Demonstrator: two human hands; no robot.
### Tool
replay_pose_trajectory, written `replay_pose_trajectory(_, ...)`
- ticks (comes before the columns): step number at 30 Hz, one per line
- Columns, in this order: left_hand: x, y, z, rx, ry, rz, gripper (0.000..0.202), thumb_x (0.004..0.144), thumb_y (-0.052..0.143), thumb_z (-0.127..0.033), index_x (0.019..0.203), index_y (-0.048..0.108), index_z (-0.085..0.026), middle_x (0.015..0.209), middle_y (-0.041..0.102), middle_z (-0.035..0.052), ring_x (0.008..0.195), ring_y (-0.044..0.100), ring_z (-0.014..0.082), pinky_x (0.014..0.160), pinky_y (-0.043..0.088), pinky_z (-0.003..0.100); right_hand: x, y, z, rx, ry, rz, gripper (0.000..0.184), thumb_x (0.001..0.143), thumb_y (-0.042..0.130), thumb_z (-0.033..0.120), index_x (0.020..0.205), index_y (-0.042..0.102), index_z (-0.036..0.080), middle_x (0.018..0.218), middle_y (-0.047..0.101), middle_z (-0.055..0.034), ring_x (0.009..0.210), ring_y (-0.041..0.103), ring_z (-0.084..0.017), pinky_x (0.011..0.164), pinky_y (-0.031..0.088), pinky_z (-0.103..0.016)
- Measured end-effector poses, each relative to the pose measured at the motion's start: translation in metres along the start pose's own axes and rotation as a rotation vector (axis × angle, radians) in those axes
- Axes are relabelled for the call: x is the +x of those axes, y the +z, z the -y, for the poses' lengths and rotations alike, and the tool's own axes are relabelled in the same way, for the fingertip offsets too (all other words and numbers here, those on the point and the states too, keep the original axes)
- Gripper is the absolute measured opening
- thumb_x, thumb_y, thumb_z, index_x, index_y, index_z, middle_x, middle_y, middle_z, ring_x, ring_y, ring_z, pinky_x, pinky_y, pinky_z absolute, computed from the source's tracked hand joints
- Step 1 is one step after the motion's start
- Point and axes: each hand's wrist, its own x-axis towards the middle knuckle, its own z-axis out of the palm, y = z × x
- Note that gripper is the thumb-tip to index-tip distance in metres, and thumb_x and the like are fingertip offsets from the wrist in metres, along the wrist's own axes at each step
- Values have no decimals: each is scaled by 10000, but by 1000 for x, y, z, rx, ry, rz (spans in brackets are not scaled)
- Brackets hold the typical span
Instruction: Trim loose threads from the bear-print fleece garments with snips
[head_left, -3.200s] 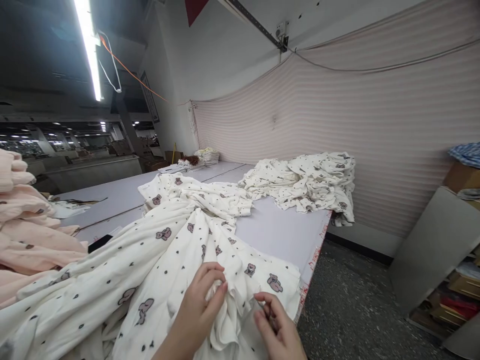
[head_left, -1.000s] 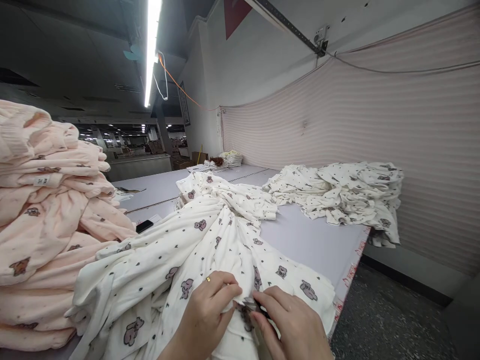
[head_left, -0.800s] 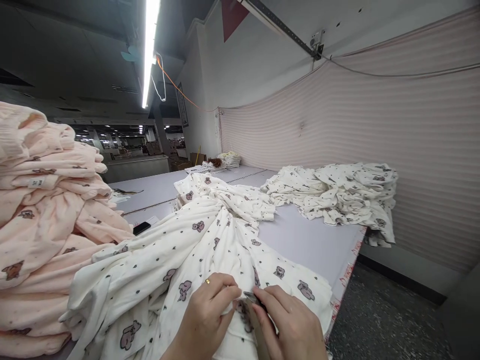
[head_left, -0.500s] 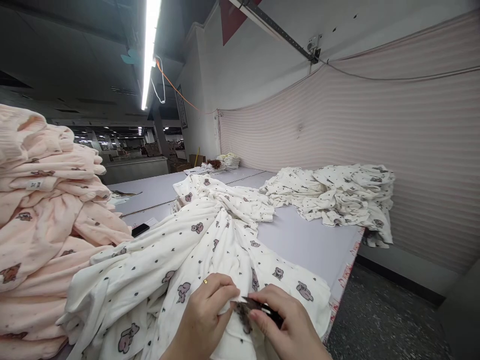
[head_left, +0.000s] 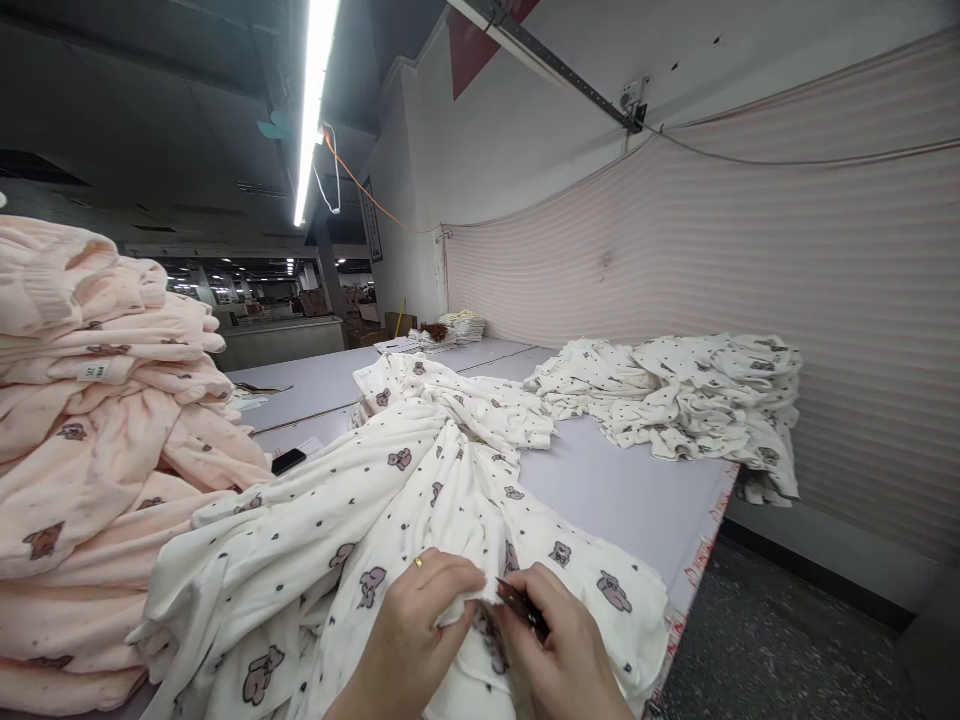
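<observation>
A white fleecy garment (head_left: 405, 500) printed with grey bears and small dark dots lies spread over the near part of the table. My left hand (head_left: 420, 630), with a gold ring on one finger, pinches a fold of its edge between thumb and fingers. Close beside it, my right hand (head_left: 559, 640) is closed around small dark thread snips (head_left: 525, 608). Their tip points left at the pinched cloth. Most of the snips is hidden in my palm, and I cannot tell whether the blades touch the fabric.
Pink bear-print garments (head_left: 112, 480) are heaped high at the left. More white printed garments (head_left: 675, 390) lie piled at the right table edge, partly hanging over. A black phone (head_left: 288, 460) rests on the table (head_left: 622, 480). Folded cloth (head_left: 463, 325) is stacked at the back.
The snips have turned in my right hand, and less of them shows. My right hand has drawn slightly in toward the pinched edge. The view has shifted a little.
</observation>
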Motion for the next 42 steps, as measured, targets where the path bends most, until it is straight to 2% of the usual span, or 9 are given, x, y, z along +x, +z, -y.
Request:
replay_pose_trajectory(4,7,-6,-4,-256,-442,149,211,899,496,-361,902,650,-217,812,652,16,733,593,168,614,467,237,18,4,-3,17,20,-93,103,797,514,150,833,588,213,748,626,-2,674,585,-162,599,437,-242)
replay_pose_trajectory(7,9,-5,-1,-334,-652,81,278,849,541,-452,910,649,-202,807,624,4,724,567,168,666,467,260,24,2,0,132,34,-76,29,826,551,209,805,569,212,704,609,15,604,562,-144,565,444,-228)
replay_pose_trajectory(9,9,-3,3,-377,-718,41,304,819,571,-473,924,654,-200,861,630,12,802,569,187,740,465,285,23,2,2,222,-16,-18,58,839,562,215,881,602,213,811,650,-10,677,604,-151,618,478,-224)
replay_pose_trajectory(13,10,1,4,-487,-718,43,306,809,579,-483,900,639,-198,894,614,11,892,544,196,820,432,291,18,10,-3,265,-121,-4,131,841,563,194,945,639,214,895,671,-33,798,636,-162,700,490,-222)
replay_pose_trajectory(19,14,2,-4,-554,-668,150,244,824,591,-444,879,580,-207,791,532,-34,717,475,127,642,402,210,19,13,-6,249,21,-36,263,938,437,368,788,562,190,651,592,7,571,525,-133,539,411,-223)
replay_pose_trajectory(25,15,6,-8,-589,-656,78,256,832,572,-457,846,564,-202,779,539,-31,748,499,140,682,413,218,14,5,-5,340,39,53,154,864,583,326,944,626,202,887,664,-27,788,606,-170,704,453,-241)
replay_pose_trajectory(31,13,15,-13,-446,-648,59,267,801,596,-432,971,627,-229,901,578,8,800,528,172,617,397,220,17,6,-9,288,0,1,221,931,448,352,827,559,193,673,552,18,593,494,-131,565,384,-222)
replay_pose_trajectory(34,14,19,-14,-468,-635,53,259,808,580,-453,856,637,-205,834,593,18,799,534,188,635,403,234,22,1,-4,251,-22,-6,185,919,459,340,822,530,199,653,523,30,560,472,-124,543,373,-220)
replay_pose_trajectory(42,14,23,-12,-631,-718,-40,265,791,612,-460,874,577,-211,819,559,-13,755,506,159,655,398,238,14,-14,-9,246,78,105,181,861,580,315,989,676,229,893,668,-42,845,628,-208,732,464,-268)
